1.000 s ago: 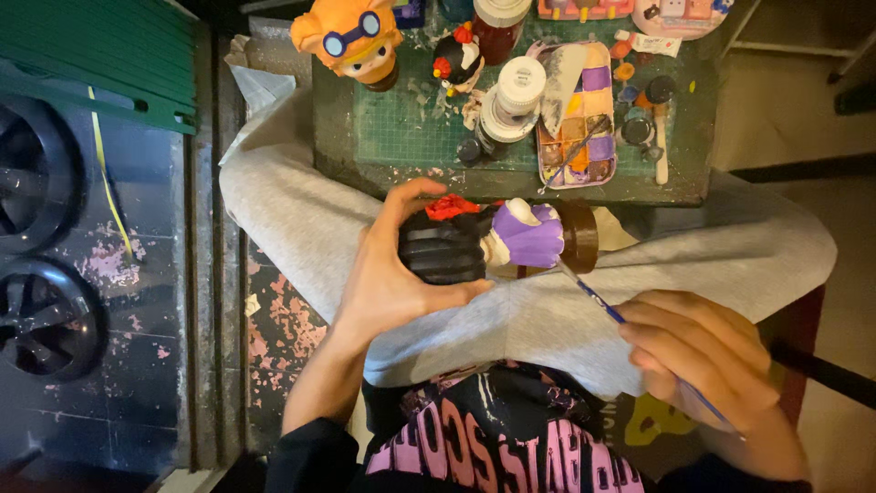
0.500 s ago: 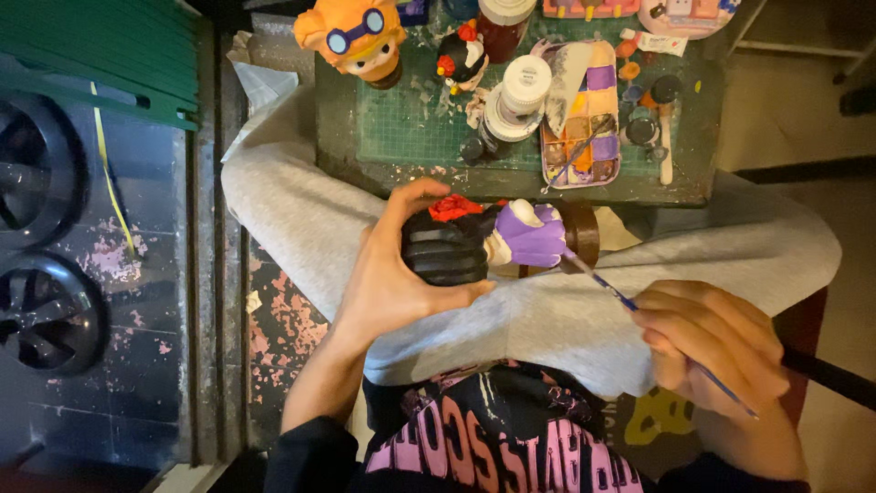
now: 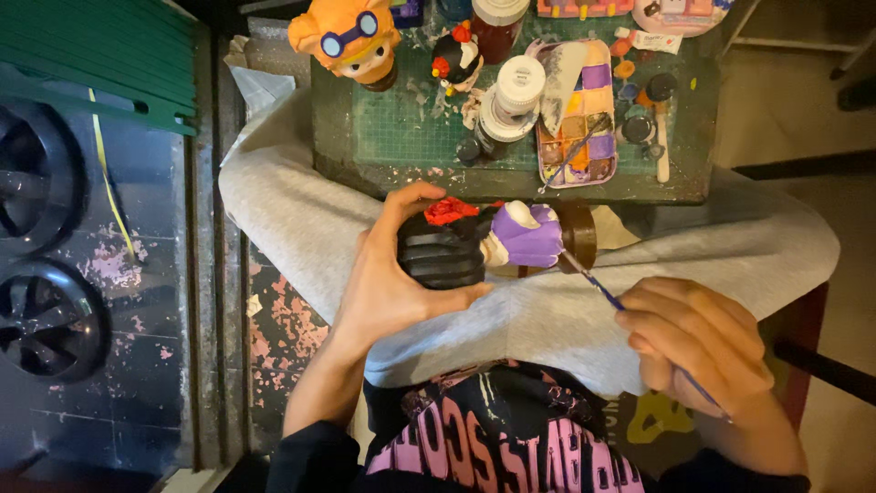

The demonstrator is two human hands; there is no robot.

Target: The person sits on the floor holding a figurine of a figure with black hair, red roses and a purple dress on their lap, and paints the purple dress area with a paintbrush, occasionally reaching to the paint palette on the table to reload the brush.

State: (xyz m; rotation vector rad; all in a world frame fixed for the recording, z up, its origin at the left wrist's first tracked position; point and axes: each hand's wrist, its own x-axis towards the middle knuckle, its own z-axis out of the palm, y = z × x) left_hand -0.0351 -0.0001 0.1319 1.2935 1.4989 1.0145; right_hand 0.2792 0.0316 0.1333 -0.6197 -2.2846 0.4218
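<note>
Left hand point(image 3: 388, 278): we see it grasping a black, red and purple painted figurine point(image 3: 484, 242) over the lap.
Right hand point(image 3: 698, 347): pinches a thin blue-handled paintbrush point(image 3: 598, 285), its tip touching the figurine.
Palette tray point(image 3: 577, 110): holds purple, yellow and orange paint.
Hidden: figurine's base, under the fingers.

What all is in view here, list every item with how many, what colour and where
figurine: one, black, purple and red, held over the lap
paintbrush: one, blue handle, tip at the figurine's purple part
paint palette: one, many colours, on the green table
green table: one, above the lap
orange figure: one, table's top left corner
small black and red figure: one, beside the orange figure
white-lidded jars: two, stacked near the palette
grey cloth: one, across the lap
black wheels: two, far left
left hand: grips the figurine
right hand: holds the paintbrush
</note>
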